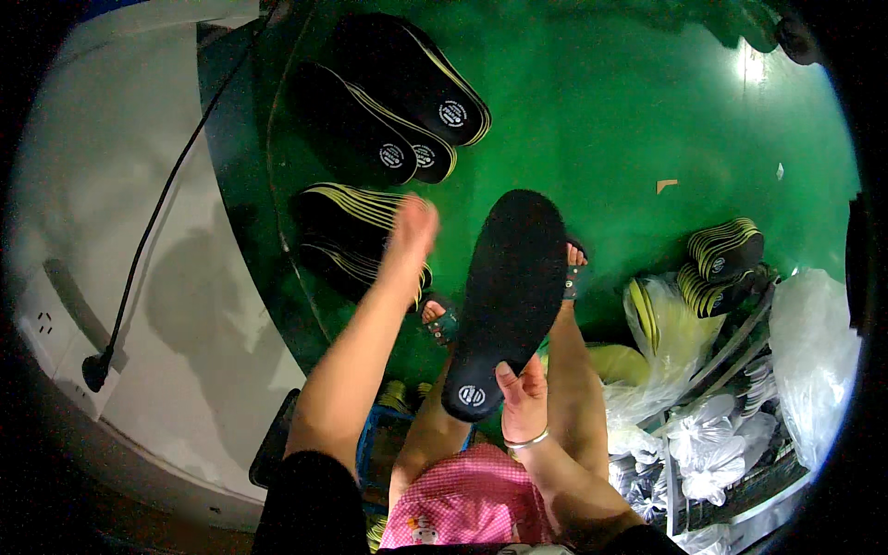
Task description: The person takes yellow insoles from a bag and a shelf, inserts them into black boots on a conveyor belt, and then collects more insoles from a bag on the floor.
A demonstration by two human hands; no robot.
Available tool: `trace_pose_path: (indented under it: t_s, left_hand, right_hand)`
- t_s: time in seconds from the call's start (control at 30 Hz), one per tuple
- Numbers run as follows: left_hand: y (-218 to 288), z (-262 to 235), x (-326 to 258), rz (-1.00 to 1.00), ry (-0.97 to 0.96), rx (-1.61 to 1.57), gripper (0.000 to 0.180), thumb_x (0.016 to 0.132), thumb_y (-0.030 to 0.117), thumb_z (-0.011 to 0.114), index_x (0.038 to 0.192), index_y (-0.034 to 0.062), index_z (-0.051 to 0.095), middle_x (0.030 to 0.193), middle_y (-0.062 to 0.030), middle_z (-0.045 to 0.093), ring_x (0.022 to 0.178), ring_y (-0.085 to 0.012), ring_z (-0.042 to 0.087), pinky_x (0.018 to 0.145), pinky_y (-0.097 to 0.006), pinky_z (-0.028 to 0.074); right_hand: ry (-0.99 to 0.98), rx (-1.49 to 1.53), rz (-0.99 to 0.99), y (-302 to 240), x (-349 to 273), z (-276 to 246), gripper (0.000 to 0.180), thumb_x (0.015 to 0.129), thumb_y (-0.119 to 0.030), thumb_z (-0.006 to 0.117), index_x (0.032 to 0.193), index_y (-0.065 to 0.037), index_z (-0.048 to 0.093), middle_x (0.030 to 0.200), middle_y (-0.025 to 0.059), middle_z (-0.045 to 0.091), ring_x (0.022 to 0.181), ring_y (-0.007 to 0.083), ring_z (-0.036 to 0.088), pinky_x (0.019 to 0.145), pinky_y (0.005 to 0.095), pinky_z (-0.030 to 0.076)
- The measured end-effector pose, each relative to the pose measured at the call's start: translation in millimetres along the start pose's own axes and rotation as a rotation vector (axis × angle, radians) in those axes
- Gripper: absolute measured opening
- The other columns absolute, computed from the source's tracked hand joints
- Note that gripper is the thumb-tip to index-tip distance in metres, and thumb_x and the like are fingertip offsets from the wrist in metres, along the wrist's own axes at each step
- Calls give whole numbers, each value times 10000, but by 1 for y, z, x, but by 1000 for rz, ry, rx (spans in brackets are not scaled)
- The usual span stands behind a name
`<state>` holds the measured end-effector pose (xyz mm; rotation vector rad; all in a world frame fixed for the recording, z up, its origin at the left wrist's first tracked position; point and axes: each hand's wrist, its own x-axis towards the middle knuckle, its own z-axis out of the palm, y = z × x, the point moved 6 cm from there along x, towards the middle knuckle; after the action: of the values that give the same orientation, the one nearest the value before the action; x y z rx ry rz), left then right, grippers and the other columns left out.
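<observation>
My right hand [524, 407], with a bracelet at its wrist, is closed on the heel end of a black shoe insole [513, 277]. Its thumb lies on the upper face near a round white print, and the wider toe end points away from me. My left hand [414, 227] is stretched forward beside a stack of black insoles with yellow-green edges [347, 217] on the floor. Motion smears its fingers, so I cannot make out their pose or any hold. Farther off lie more stacked black insoles [407, 69], heels toward me.
Small insole stacks [726, 250] sit at the right, near clear plastic bags [712, 435] and a rack. A blue crate [384, 444] is partly hidden below my left arm. Along the left runs a pale wall [185, 305] with a plugged-in black cable [153, 217]. The floor [592, 111] is green.
</observation>
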<state>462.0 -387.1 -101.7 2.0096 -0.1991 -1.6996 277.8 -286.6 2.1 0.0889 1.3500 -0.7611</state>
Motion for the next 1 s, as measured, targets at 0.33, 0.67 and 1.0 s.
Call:
trace_pose_path:
  t_s: [0.33,0.67,1.0]
  left_hand:
    - [72,25,12,234,100,-273,400,811,113,531,1168,43,364,1101,-90,485,969,-197,480,837,-329,399]
    - [95,10,147,230,454,-99,670,765,-3,475,1322,69,109,1256,-177,328,1074,-279,418,886,-341,373]
    - [93,-33,141,280,731,549,517,743,123,550,1216,84,346,1270,-182,272,1106,-325,380,907,-368,353]
  right_hand:
    - [-15,-229,223,13,-2,-7,280,852,-160,488,1106,-47,454,1035,32,498,904,118,488,719,240,401]
    - [-122,-213,348,22,-18,6,241,858,-182,488,1059,-49,484,997,40,550,865,114,517,740,226,403]
    - [-143,-185,427,32,-26,4,248,862,-222,480,1035,-47,503,956,52,561,849,130,523,724,260,405]
